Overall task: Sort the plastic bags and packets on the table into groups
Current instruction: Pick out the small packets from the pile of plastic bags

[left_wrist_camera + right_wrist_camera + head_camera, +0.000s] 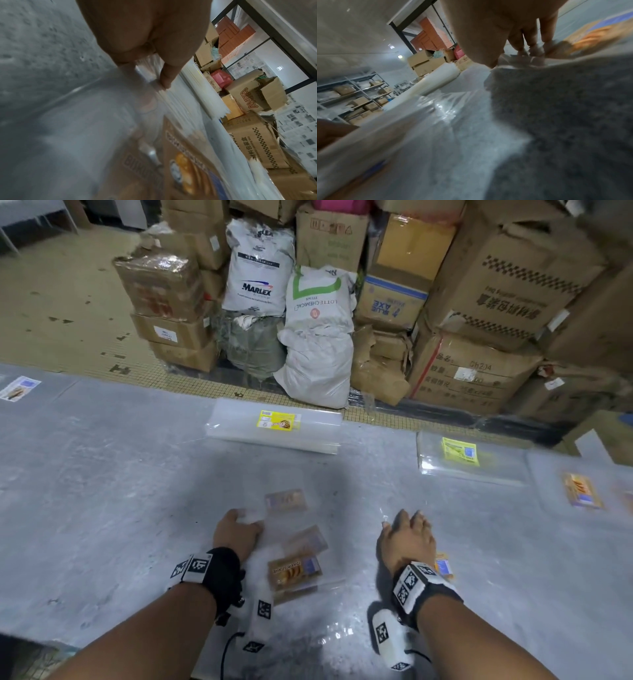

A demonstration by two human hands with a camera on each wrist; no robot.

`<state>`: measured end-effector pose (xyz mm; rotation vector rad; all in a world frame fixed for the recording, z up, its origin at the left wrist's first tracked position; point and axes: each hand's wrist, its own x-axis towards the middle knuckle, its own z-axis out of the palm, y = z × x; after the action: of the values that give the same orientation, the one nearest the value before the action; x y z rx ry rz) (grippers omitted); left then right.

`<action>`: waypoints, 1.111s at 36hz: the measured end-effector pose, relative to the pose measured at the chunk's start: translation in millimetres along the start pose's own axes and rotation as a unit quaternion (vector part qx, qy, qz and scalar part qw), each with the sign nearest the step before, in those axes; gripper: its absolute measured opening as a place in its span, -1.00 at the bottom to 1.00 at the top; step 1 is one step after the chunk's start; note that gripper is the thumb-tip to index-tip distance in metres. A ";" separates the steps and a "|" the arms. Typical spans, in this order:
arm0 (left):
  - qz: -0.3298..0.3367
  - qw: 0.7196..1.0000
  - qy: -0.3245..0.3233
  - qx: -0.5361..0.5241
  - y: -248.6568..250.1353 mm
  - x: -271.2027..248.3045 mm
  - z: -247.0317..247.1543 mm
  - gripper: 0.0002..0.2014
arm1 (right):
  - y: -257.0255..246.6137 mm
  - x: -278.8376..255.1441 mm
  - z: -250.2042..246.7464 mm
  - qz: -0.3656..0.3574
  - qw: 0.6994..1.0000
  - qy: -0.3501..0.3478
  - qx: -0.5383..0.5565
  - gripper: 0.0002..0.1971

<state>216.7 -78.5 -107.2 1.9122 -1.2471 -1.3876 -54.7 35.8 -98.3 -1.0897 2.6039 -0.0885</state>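
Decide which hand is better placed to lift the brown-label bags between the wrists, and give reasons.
Left, probably. The left hand already grips the edge of the brown-label bags, its thumb on the layered edges. The right hand lies apart on plastic film.

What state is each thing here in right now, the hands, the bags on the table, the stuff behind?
Left hand: gripping the edge of a clear bag stack.
Right hand: fingers pressing on clear plastic.
Brown-label packets: loose, overlapping, between the hands.
Yellow-label stack: lying flat, neat, at the table's far edge.
Second yellow-label stack: flat, to the right, apart.
Cardboard boxes: piled, some torn.
White sacks: slumped against the boxes.
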 end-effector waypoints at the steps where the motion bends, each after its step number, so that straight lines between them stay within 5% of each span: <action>1: 0.000 1.000 0.006 -0.005 1.2 -2.5 2.7 -0.72 | -1.8 -2.3 -0.9 -0.009 1.000 0.003 0.000 -0.47; 8: 0.010 1.000 0.020 0.010 10.9 -12.8 15.7 -0.64 | -18.5 -16.2 -7.9 -0.069 0.995 0.009 0.065 -0.65; 18: 0.011 1.000 -0.004 0.005 12.5 -22.1 26.8 -0.63 | -81.4 -52.1 -13.1 -0.186 0.970 -0.033 0.154 -0.64; 25: 0.003 1.000 -0.020 0.009 12.3 -33.6 33.6 -0.69 | -107.3 -65.8 -13.6 -0.241 0.939 -0.150 0.195 -0.48; 30: -0.006 0.997 -0.073 0.011 11.3 -32.8 26.1 -0.40 | -75.3 -43.8 -20.4 -0.138 0.980 -0.061 0.126 -0.59; 34: -0.031 0.996 -0.077 -0.024 8.4 -34.2 26.8 -0.47 | -61.7 -34.5 -22.6 -0.040 0.993 -0.092 0.064 -0.58; 40: 0.008 0.999 -0.050 -0.013 20.2 -49.1 26.6 -0.38 | -59.4 -29.4 -21.6 -0.030 0.991 -0.113 0.071 -0.46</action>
<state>180.5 -42.0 -77.4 1.8316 -1.2825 -1.5010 -1.4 13.1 -59.5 -1.0606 2.3279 -0.1512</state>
